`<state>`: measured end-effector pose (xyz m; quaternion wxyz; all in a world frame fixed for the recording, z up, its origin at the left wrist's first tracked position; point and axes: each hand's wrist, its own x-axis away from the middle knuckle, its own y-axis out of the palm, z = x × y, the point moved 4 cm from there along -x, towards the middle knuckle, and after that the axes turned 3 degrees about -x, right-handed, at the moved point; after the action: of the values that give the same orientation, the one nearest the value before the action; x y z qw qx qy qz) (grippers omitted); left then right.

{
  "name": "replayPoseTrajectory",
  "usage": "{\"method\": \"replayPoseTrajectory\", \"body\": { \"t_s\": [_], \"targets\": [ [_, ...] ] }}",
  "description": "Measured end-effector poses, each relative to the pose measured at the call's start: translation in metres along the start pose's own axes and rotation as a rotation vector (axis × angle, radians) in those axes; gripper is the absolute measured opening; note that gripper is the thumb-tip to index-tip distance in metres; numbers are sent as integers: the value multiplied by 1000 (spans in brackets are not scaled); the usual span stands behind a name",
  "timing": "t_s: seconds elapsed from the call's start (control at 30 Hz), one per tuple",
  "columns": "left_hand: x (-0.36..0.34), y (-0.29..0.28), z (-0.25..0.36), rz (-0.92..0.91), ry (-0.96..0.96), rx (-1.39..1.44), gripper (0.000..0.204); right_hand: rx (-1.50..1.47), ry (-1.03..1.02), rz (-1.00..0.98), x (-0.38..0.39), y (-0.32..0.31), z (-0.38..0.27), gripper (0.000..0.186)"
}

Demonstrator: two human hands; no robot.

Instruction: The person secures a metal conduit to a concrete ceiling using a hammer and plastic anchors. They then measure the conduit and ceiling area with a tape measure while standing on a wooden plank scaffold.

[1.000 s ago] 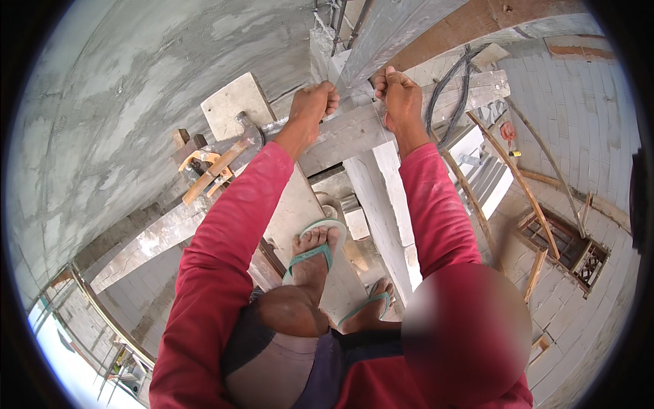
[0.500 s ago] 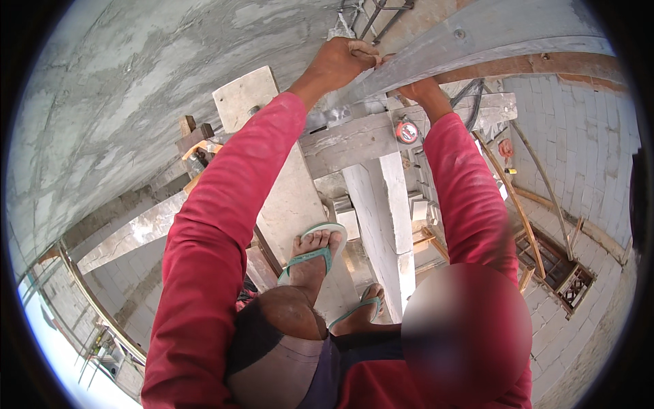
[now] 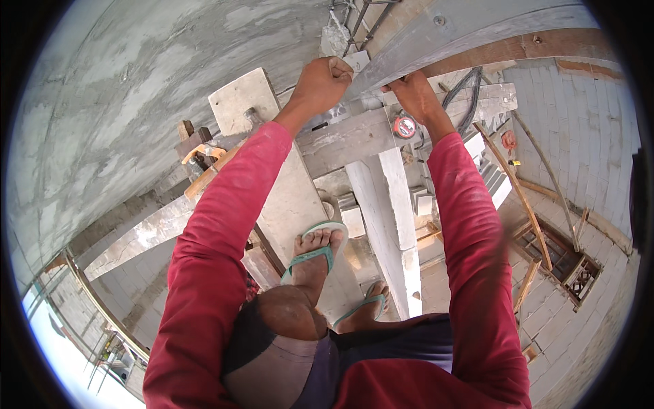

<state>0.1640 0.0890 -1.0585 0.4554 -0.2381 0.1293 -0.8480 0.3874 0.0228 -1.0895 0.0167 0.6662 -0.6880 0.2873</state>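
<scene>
My left hand (image 3: 323, 84) is closed, fingertips pinched together, just left of the end of a long grey board (image 3: 470, 37). Whatever sits in that pinch, if anything, is too small to make out. Across from it, my right hand (image 3: 417, 99) has its fingers curled at the board's lower edge; what they hold is hidden. Below the right hand, a red round-faced tape measure (image 3: 405, 127) rests by a grey timber beam (image 3: 347, 142). A pale plank (image 3: 289, 198) runs under my sandalled foot (image 3: 317, 252).
Rough grey plaster wall (image 3: 170, 75) fills the left. An orange-handled tool (image 3: 203, 153) lies beside my left forearm. Steel bars (image 3: 368, 24) stick out at the top. Dark cables (image 3: 464, 99) hang right of my right hand. Far below are a wooden lattice frame (image 3: 555, 255) and leaning poles (image 3: 518, 198).
My left hand has come nearer and a little left, away from the board's end. The right hand has shifted slightly left and nearer, and more of it shows below the board.
</scene>
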Motion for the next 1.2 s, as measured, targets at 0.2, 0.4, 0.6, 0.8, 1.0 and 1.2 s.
{"method": "replayPoseTrajectory", "body": {
  "t_s": [0.2,0.4,0.6,0.8,1.0,1.2],
  "targets": [
    [14,16,-11,-51,-175,389,26,-89,-96,-31,36,15,-35,31],
    [19,6,-17,-45,51,286,25,-102,-118,-99,32,16,-35,39],
    [-8,5,-17,-229,173,329,18,53,-39,-105,31,10,-31,40],
    [-34,-4,-9,-359,213,129,29,83,-52,-90,30,7,-29,40],
    [-40,-8,2,-533,200,92,37,-73,-124,-79,25,11,-22,38],
    [-11,-3,-9,-308,93,79,46,0,-171,-77,24,12,-28,39]
  ]
}}
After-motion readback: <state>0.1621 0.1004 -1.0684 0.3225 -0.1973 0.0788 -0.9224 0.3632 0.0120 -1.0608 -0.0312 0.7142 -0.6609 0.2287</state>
